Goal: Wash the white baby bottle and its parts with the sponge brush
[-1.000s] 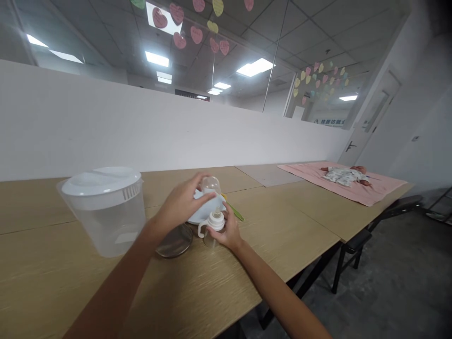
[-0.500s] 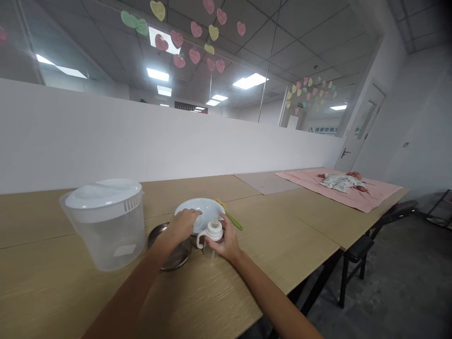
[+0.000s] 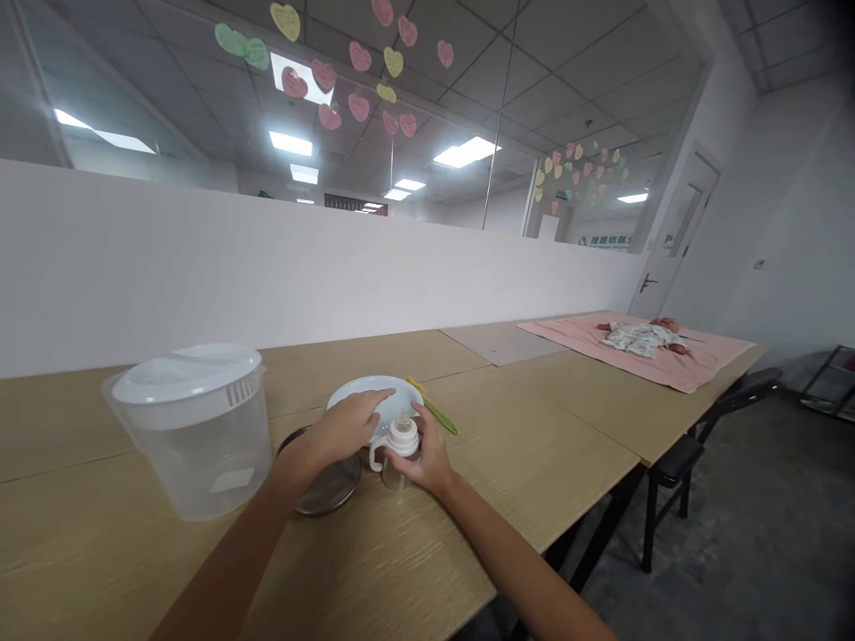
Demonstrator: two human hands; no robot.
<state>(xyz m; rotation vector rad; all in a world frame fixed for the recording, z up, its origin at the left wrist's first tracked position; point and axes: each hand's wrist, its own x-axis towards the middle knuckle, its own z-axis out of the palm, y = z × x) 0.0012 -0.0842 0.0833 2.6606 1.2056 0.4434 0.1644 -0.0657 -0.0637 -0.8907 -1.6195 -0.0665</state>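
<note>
A clear baby bottle (image 3: pixel 403 438) with a white collar, a pale nipple and a white side handle stands upright near the table's front edge. My right hand (image 3: pixel 428 456) is wrapped round it from the right. Fingers stretched out, my left hand (image 3: pixel 347 429) is just left of the bottle top, above the near side of a white bowl (image 3: pixel 344 390); whether it touches the bottle I cannot tell. Beneath my left wrist lies a round metal dish (image 3: pixel 330 492), partly covered. A green-handled brush (image 3: pixel 441 417) with a yellow head lies right of the bowl.
A translucent lidded pitcher (image 3: pixel 200 436) stands at the left on the wooden table (image 3: pixel 534 445). At the far right end, a baby doll (image 3: pixel 641 338) in patterned clothes lies on a pink towel (image 3: pixel 695 374). A black chair (image 3: pixel 678 458) is beside the table, and a white wall (image 3: pixel 334 276) runs behind.
My left hand has lifted slightly and its fingers have straightened out. My right hand stays round the baby bottle. The view has shifted a little.
</note>
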